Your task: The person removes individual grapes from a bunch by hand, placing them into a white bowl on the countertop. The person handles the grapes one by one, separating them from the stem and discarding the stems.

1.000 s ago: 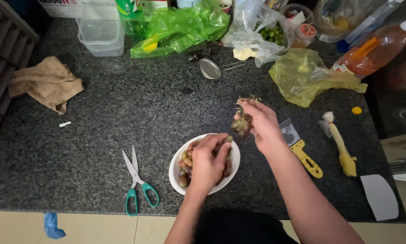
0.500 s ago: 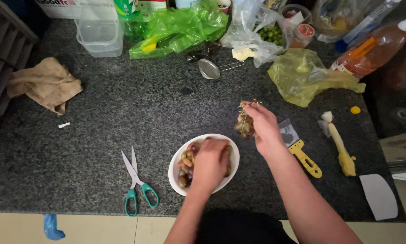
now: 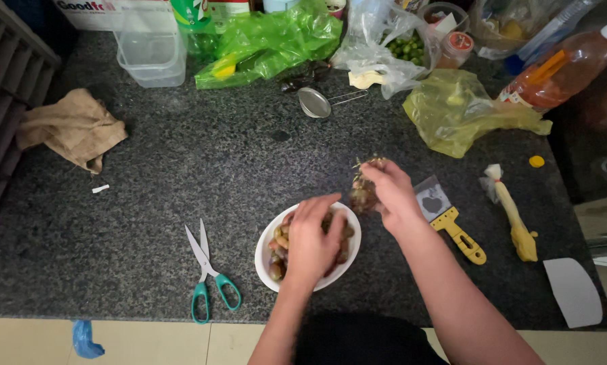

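A white bowl point(image 3: 266, 251) of small reddish and yellow fruits stands near the front edge of the dark granite counter point(image 3: 181, 162). My left hand point(image 3: 311, 240) lies palm down over the bowl, fingers among the fruits. My right hand point(image 3: 391, 192) hovers just right of and above the bowl, shut on a small bunch of dark fruits on dry stems point(image 3: 363, 189).
Green-handled scissors point(image 3: 208, 270) lie left of the bowl. A yellow-handled scraper point(image 3: 455, 230) and a yellow tube point(image 3: 516, 216) lie to the right. At the back: a brown cloth point(image 3: 70, 128), a clear tub point(image 3: 151, 57), green bag point(image 3: 269, 37), yellow bag point(image 3: 455, 108), strainer point(image 3: 315, 103), orange bottle point(image 3: 564, 64).
My left hand has settled flatter over the bowl. My right hand with the bunch has shifted slightly; the rest stays still.
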